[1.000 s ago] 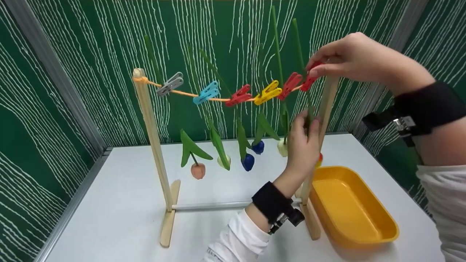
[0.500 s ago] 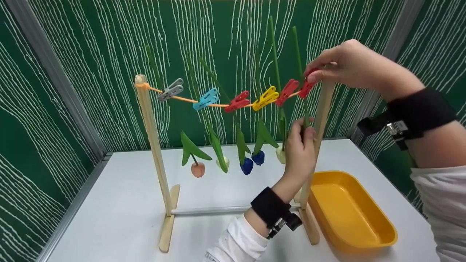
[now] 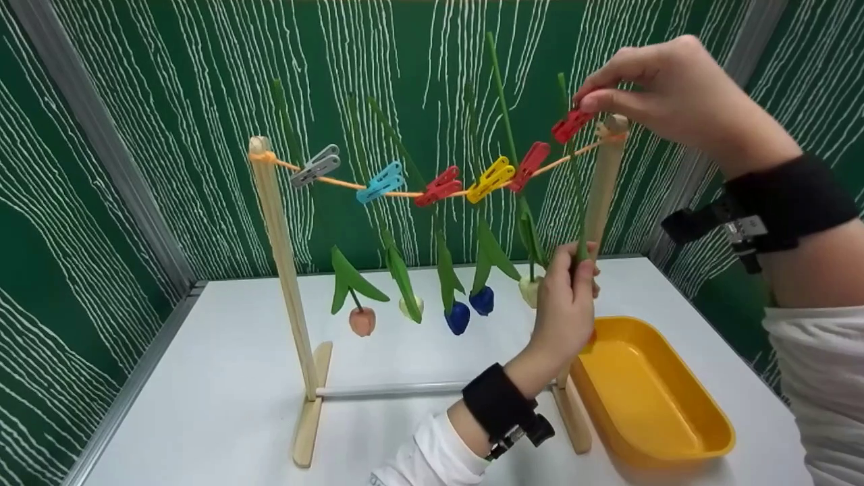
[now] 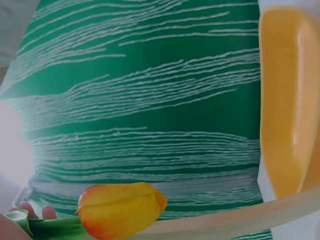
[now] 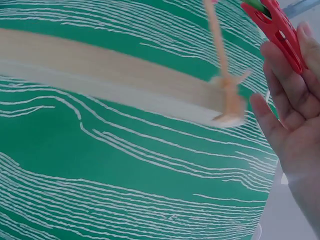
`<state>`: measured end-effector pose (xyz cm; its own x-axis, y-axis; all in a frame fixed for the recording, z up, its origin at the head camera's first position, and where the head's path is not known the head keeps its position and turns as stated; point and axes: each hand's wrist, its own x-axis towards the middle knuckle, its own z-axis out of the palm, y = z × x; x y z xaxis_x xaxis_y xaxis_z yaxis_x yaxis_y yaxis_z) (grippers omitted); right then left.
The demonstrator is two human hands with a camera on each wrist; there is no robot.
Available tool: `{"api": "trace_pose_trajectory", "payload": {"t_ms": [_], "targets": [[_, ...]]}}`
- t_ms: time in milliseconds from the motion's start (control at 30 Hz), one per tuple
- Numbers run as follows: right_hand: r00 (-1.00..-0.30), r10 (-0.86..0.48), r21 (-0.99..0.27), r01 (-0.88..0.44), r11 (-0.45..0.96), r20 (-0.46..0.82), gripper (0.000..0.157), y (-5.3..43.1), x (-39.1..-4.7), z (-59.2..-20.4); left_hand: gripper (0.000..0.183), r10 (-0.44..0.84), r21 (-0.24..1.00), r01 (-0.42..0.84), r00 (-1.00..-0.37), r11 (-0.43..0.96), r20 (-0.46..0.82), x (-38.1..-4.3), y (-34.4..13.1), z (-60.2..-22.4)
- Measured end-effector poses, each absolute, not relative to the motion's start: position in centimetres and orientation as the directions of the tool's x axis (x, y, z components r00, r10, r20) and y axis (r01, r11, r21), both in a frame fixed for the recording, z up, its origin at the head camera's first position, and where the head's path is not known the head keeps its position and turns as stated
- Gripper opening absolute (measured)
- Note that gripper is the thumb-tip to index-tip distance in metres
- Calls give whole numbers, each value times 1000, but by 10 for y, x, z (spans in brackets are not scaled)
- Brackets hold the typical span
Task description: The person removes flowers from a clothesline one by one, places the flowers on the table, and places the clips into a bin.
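In the head view, my right hand [image 3: 682, 98] pinches a red clothespin [image 3: 571, 126], which sits above the orange cord [image 3: 559, 163] and apart from it. A green stem shows at the clothespin's mouth in the right wrist view. Lower down, my left hand [image 3: 563, 310] grips that stem [image 3: 578, 196]. Its yellow-red tulip [image 4: 122, 209] points downward in the left wrist view; in the head view the left hand mostly hides the bloom. Left along the cord, a second red clothespin [image 3: 530, 166] holds an upside-down white tulip [image 3: 529, 291].
Yellow [image 3: 491, 179], red [image 3: 439, 187], blue [image 3: 381, 183] and grey [image 3: 316, 166] clothespins on the cord hold more hanging tulips. Wooden posts [image 3: 283, 270] carry the cord. A yellow tray [image 3: 675, 361] stands right of the rack on the white table [image 3: 182, 391].
My right hand has lifted the red clothespin up off the cord. The left hand has moved slightly lower with the tulip's stem. Nearby hanging tulips have swayed a little.
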<state>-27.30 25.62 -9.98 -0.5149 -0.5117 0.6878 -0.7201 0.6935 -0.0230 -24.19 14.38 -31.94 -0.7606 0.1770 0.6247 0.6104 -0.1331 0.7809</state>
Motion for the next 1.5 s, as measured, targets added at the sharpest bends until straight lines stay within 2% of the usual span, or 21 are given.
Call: {"api": "trace_pose_trajectory", "payload": {"t_ms": [267, 467, 567, 633, 733, 867, 1033, 1133, 1300, 1500], "targets": [[-466, -308, -144, -711, 689, 829, 18, 260, -264, -95, 23, 336, 749, 662, -706, 4, 623, -220, 117, -334], [-431, -218, -190, -721, 666, 876, 16, 259, -230, -107, 22, 491, 627, 765, -607, 148, 624, -204, 83, -357], [-473, -166, -250, -694, 675, 866, 15, 262, -214, -118, 21, 576, 557, 804, -560, 207, 595, -197, 63, -371], [-532, -118, -327, -665, 672, 839, 16, 267, -207, -126, 23, 617, 522, 814, -552, 254, 560, -194, 49, -381], [-615, -48, -424, -597, 681, 787, 20, 278, -198, -142, 27, 641, 473, 814, -566, 337, 518, -191, 27, -394], [-667, -2, -475, -532, 702, 745, 28, 294, -191, -166, 28, 621, 427, 791, -610, 438, 492, -192, 1, -408], [-730, 47, -514, -432, 741, 682, 35, 308, -183, -196, 28, 581, 455, 721, -691, 522, 429, -194, -22, -422], [-764, 62, -530, -385, 756, 642, 33, 316, -183, -219, 28, 561, 488, 680, -731, 547, 390, -194, -34, -433], [-838, 40, -578, -341, 742, 545, 24, 335, -193, -269, 25, 558, 468, 660, -749, 587, 357, -196, -54, -449], [-927, -66, -562, -280, 778, 370, 25, 351, -202, -343, 22, 565, 300, 643, -764, 704, 313, -204, -74, -468]]}}
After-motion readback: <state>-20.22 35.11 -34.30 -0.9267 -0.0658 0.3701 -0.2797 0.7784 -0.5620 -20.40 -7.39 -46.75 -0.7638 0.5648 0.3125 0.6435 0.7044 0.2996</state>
